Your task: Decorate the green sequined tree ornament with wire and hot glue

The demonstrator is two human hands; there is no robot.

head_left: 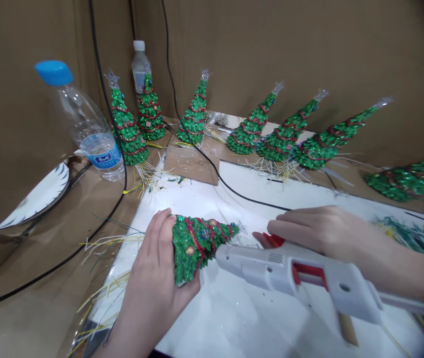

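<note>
left hand point(155, 278) fingers pinch a tiny tree point(197, 246) (lying sideways); right hand point(319, 228) rests fingers together behind the glue gun point(294, 273).

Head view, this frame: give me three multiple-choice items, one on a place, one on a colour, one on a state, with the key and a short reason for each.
1. Where does the glue gun point?
A. at the tip of the small tree held on its side
B. at the paper plate
C. at the bottle cap

2. What colour is the cap of the nearer water bottle?
A. red
B. blue
C. white

3. How is the left hand placed?
A. flat on the white board
B. around the bottle
C. wrapped around the wide base of the small tree

Key: 1 A, the nozzle meets the lying tree's narrow end. 2 B, the cap is plainly blue; the farther bottle has the white one. 3 C, the fingers curl over the base, while the right hand rests behind the gun.
</note>
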